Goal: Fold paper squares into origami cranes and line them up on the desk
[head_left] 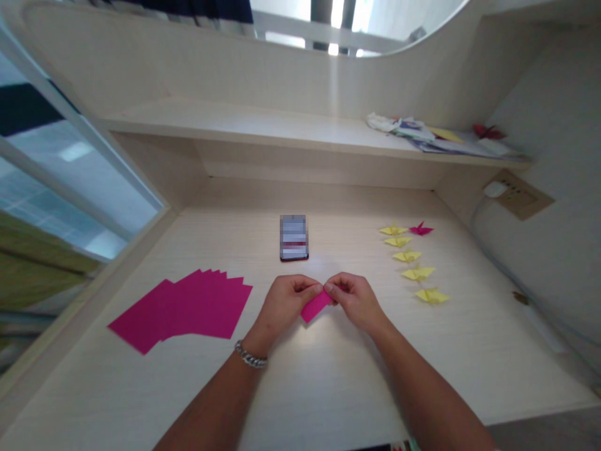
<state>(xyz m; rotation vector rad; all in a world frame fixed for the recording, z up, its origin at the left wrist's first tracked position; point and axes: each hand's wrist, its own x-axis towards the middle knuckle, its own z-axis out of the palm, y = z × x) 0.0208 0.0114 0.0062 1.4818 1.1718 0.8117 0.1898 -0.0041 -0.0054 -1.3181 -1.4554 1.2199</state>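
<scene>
Between my two hands is a small folded piece of pink paper (315,307), held a little above the desk. My left hand (290,302) pinches its upper edge between thumb and fingers. Close beside it, my right hand (355,298) pinches the same paper, thumb tip almost touching the left thumb. The finger pads and part of the paper are hidden behind the hands. A fan of pink paper squares (201,307) lies flat to the left of my left hand. To the right stand several yellow folded paper cranes (417,273) in a column, with one pink paper crane (421,229) beside the farthest.
A phone (294,238) lies beyond my hands. The shelf (244,128) above the desk carries papers (446,141) and a red folded paper shape (488,131). A cable (493,260) runs from a wall socket (523,194) down the right side. A dark object (375,447) shows at the bottom edge.
</scene>
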